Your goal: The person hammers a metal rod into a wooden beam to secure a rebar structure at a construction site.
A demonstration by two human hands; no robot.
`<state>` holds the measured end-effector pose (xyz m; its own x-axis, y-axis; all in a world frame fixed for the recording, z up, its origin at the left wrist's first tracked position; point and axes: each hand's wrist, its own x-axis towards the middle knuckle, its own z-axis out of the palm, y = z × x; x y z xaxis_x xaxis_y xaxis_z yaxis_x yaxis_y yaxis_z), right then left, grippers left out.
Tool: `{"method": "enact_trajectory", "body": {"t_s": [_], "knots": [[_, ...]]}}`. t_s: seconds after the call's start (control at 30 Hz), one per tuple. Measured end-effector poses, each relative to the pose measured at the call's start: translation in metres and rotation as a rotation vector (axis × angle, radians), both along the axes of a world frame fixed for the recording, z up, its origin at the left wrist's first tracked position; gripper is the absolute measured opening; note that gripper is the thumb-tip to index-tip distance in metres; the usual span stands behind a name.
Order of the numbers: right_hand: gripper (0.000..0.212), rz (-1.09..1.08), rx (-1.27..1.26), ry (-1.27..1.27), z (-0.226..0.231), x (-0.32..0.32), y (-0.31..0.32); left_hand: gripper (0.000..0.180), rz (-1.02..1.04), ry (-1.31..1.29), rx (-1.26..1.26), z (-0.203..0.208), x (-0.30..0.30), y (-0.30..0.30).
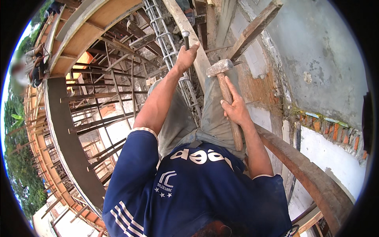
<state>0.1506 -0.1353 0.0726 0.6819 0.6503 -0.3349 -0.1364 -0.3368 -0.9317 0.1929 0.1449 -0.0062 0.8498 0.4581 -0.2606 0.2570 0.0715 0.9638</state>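
Observation:
My right hand (pixel 237 112) is closed round the wooden handle of a club hammer (pixel 226 87). The hammer's blocky, worn head points away from me, over my right thigh. Farther forward, my left hand (pixel 186 59) grips an upright dark metal rod (pixel 186 36) with a rounded top; whether it is a chisel or a large spike I cannot tell. The rod's lower end is hidden by my hand. Beside that hand runs a long pale timber board (pixel 195 43), and a tied steel rebar cage (pixel 164 37) passes under my left forearm and between my legs.
A rough wooden post (pixel 254 29) slants up at the far right, near a grey plastered wall (pixel 316 51). A thick brown beam (pixel 304 168) curves past my right side. Wooden formwork (pixel 114 12) and scaffold poles (pixel 106 83) stand over a drop at left. Another person (pixel 37 65) is at far left.

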Motion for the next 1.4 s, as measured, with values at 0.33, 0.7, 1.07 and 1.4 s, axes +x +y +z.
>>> {"method": "enact_trajectory", "body": {"t_s": [0.33, 0.7, 1.07, 1.4], "knots": [[0.080, -0.016, -0.005, 0.200, -0.006, 0.028, -0.013, 0.050, 0.075, -0.155, 0.144, -0.088, -0.018, -0.020], [0.081, -0.049, 0.017, 0.235, -0.015, 0.036, -0.019, 0.049, -0.039, -0.005, 0.197, 0.018, 0.058, -0.036], [0.081, -0.044, 0.029, 0.292, -0.009, 0.038, -0.031, 0.054, 0.018, 0.077, 0.187, -0.068, 0.016, -0.040], [0.081, -0.017, 0.029, 0.289, -0.008, 0.033, -0.007, 0.046, 0.418, -0.267, 0.058, -0.062, -0.002, -0.032]]}}
